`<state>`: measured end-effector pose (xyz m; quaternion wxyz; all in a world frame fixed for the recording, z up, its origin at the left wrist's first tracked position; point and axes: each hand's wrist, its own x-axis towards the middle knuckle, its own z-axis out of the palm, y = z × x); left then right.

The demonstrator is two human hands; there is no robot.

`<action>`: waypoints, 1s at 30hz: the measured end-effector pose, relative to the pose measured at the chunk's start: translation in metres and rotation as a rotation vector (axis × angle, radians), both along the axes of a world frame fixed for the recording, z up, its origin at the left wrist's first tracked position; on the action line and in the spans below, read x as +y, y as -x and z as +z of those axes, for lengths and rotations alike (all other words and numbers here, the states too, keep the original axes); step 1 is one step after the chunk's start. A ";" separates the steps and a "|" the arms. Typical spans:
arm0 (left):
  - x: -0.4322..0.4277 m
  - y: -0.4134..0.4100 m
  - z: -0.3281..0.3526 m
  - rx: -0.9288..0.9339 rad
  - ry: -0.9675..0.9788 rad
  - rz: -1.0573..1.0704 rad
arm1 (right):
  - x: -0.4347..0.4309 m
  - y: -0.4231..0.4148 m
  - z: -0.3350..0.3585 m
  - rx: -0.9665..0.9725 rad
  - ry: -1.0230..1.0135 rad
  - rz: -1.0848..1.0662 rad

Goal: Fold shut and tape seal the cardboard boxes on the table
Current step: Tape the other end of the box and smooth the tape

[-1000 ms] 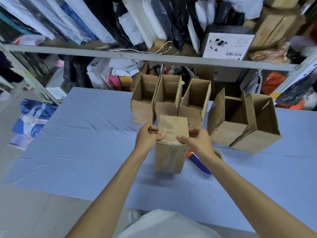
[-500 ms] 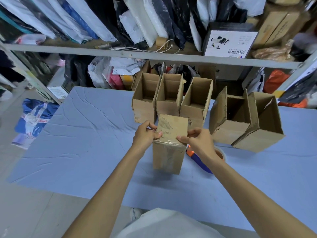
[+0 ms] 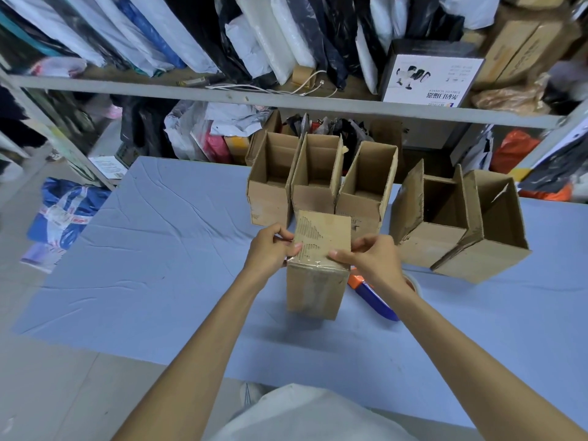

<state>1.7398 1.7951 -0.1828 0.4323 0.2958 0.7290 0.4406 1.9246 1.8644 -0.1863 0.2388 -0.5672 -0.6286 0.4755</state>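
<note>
Box pinched; right hand half-hides tape dispenser.

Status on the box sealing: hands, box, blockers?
Left hand, right hand pinch the front box at top edges. Flaps down, tape across front rim. Five open boxes behind; tape dispenser under right wrist, nothing blocking.

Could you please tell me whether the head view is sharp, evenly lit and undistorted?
Head view: wide-angle distortion bends the shelf rail; the cardboard box, left hand and right hand are sharp; the top right corner smears; light is soft; the tape glints.
</note>
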 end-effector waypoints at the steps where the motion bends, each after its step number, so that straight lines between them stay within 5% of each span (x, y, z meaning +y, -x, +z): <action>1: 0.000 -0.001 -0.001 -0.003 -0.003 0.001 | 0.000 -0.001 -0.001 -0.021 -0.019 0.020; 11: 0.002 -0.005 -0.005 0.058 -0.038 0.047 | -0.002 -0.004 -0.012 0.147 -0.030 -0.015; 17: -0.001 -0.011 -0.004 -0.111 -0.039 -0.133 | -0.006 -0.010 -0.015 0.148 0.006 0.160; 21: -0.005 -0.004 -0.009 -0.005 -0.078 -0.232 | -0.015 -0.012 -0.008 0.232 -0.085 0.032; 30: -0.008 -0.020 0.000 -0.211 -0.246 -0.349 | -0.020 -0.019 0.015 0.319 -0.146 -0.192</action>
